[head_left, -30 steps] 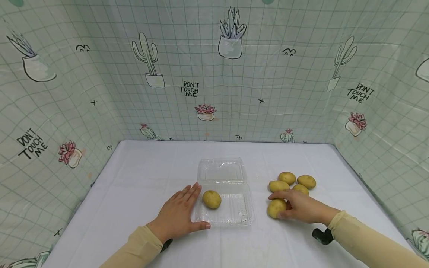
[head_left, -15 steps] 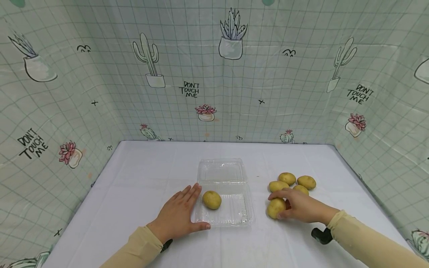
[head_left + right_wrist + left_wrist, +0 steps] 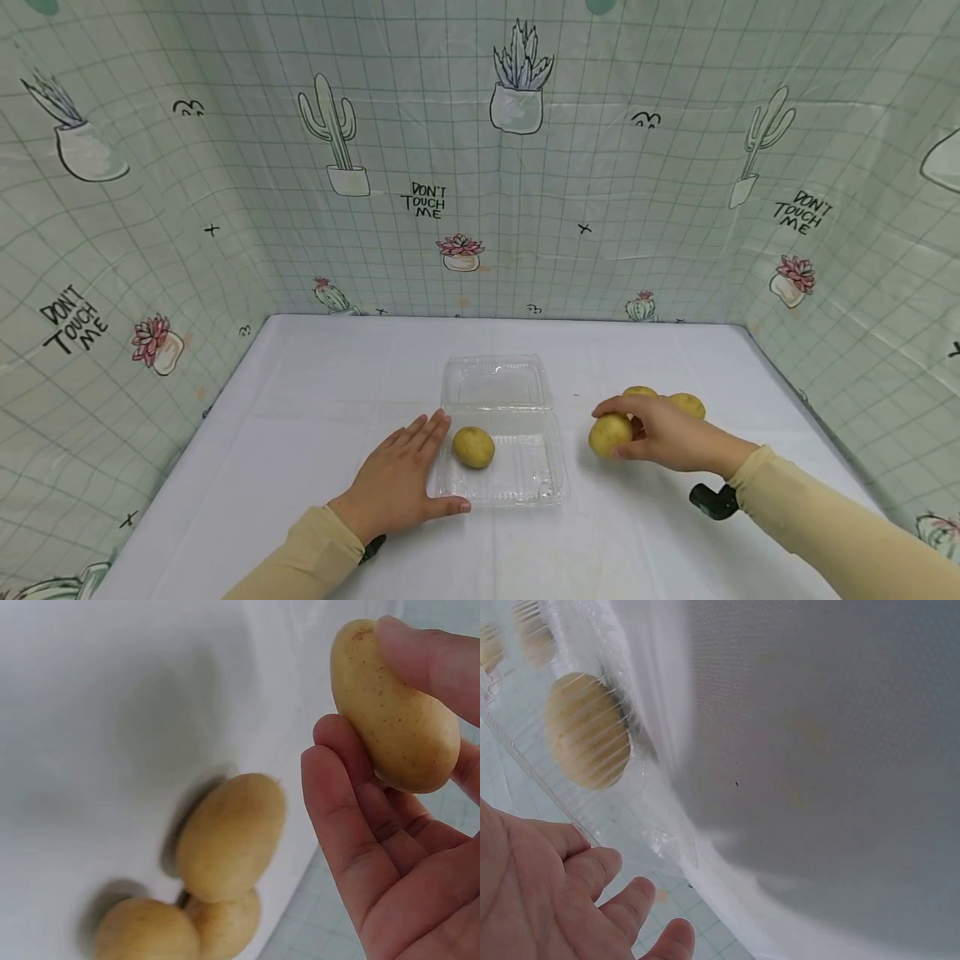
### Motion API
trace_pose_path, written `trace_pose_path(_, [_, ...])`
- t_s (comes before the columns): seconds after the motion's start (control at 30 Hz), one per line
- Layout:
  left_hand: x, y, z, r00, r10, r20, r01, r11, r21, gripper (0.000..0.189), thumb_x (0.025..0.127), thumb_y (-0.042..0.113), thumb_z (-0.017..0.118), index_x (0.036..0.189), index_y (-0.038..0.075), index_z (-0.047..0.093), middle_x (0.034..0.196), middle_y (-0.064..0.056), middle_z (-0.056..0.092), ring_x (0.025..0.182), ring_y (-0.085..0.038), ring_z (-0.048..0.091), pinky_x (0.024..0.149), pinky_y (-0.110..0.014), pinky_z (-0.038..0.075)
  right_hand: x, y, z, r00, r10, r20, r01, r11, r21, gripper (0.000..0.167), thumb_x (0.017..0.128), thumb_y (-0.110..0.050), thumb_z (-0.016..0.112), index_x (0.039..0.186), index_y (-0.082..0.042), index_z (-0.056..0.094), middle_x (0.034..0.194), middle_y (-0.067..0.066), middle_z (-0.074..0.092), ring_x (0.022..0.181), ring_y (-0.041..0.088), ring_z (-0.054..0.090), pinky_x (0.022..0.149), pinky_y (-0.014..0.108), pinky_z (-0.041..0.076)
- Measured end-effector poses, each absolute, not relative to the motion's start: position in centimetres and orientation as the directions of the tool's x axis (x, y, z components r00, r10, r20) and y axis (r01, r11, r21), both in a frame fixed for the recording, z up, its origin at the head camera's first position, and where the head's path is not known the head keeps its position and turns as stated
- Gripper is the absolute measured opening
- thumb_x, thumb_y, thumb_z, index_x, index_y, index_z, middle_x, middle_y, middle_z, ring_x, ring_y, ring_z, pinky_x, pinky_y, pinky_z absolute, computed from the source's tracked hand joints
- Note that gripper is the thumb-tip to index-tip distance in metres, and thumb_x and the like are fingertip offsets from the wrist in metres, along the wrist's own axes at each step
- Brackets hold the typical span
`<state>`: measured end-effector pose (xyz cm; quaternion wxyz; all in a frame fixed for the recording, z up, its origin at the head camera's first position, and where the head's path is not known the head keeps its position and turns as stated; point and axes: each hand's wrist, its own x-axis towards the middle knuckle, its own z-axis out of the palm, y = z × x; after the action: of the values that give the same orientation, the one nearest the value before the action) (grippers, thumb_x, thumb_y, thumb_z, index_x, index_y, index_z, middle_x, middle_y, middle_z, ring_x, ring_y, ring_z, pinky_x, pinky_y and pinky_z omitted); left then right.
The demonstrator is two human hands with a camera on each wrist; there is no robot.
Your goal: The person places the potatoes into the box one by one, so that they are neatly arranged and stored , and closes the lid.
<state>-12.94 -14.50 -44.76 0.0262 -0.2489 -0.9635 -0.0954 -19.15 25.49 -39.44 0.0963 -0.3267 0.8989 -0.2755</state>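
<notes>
My right hand point(image 3: 663, 429) pinches a yellow potato point(image 3: 610, 436) between thumb and fingers. In the right wrist view that potato point(image 3: 397, 724) is held off the table, apart from the loose ones. My left hand point(image 3: 401, 479) lies with straight fingers along the left side of a clear plastic clamshell container point(image 3: 528, 475), whose lid point(image 3: 497, 382) is folded back. Inside its base sits one potato point(image 3: 474, 447), near the left wall. Seen from the left wrist, this potato point(image 3: 589, 731) shows through the ribbed clear wall, beside my fingers.
Loose potatoes point(image 3: 687, 406) lie on the white-covered table point(image 3: 337, 367) at the right, partly hidden behind my right hand. In the right wrist view three loose potatoes point(image 3: 232, 836) cluster together. A patterned curtain point(image 3: 600, 183) surrounds the table's back and sides.
My right hand has lifted its potato off the table, slightly up and away from the head camera. The left hand, container and the potato inside have stayed in place.
</notes>
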Motion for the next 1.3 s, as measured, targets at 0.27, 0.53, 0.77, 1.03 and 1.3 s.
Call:
trace_pose_path(0.27, [-13.0,-14.5,-44.8,-0.876,0.474,0.091,0.482,0.859,0.172,0.114,0.08,0.085,0.048,0.156,0.002,0.029,0.16,-0.012,0.03,0.145,-0.031,0.029,0.114,-0.049,0.029,-20.1,22.1,-37.9,-0.735,-0.678,0.008,-0.582,0.624,-0.522,0.046,0.087,-0.023,0.08,0.128,-0.026,0.061,0.111,-0.01,0.061,0.085,0.009,0.059,0.075,0.029,0.052])
trace_pose_path(0.53, [-13.1,-14.4,-44.8,-0.876,0.473,0.097,0.483,0.859,0.173,0.114,0.08,0.084,0.05,0.156,0.002,0.03,0.16,-0.012,0.031,0.145,-0.031,0.03,0.113,-0.05,0.03,-20.9,19.1,-37.6,-0.672,-0.741,-0.004,-0.646,0.588,-0.487,0.047,0.086,-0.021,0.081,0.128,-0.023,0.062,0.104,-0.012,0.059,0.085,0.009,0.056,0.076,0.028,0.05])
trace_pose_path(0.77, [-13.0,-14.3,-44.6,-0.883,0.463,0.078,0.469,0.865,0.177,0.113,0.08,0.082,0.054,0.156,0.003,0.03,0.16,-0.011,0.03,0.145,-0.031,0.03,0.114,-0.05,0.029,-21.5,17.5,-37.9,-0.644,-0.765,-0.024,-0.67,0.579,-0.465,0.046,0.085,-0.02,0.082,0.127,-0.021,0.063,0.102,-0.012,0.058,0.084,0.01,0.055,0.075,0.027,0.05])
trace_pose_path(1.03, [-12.9,-14.4,-44.6,-0.888,0.456,0.063,0.459,0.868,0.187,0.112,0.08,0.081,0.055,0.157,0.003,0.029,0.161,-0.011,0.029,0.146,-0.031,0.028,0.114,-0.05,0.028,-21.7,15.4,-38.0,-0.596,-0.799,-0.078,-0.69,0.559,-0.46,0.046,0.087,-0.014,0.08,0.129,-0.013,0.063,0.113,-0.007,0.063,0.09,0.01,0.056,0.081,0.028,0.05])
trace_pose_path(1.3, [-13.0,-14.3,-44.6,-0.886,0.459,0.066,0.462,0.864,0.201,0.112,0.08,0.079,0.057,0.156,0.003,0.029,0.161,-0.012,0.029,0.146,-0.032,0.028,0.114,-0.051,0.028,-22.0,13.8,-38.5,-0.573,-0.809,-0.127,-0.704,0.566,-0.429,0.045,0.087,-0.01,0.078,0.13,-0.012,0.063,0.113,-0.009,0.065,0.089,0.008,0.057,0.082,0.027,0.05])
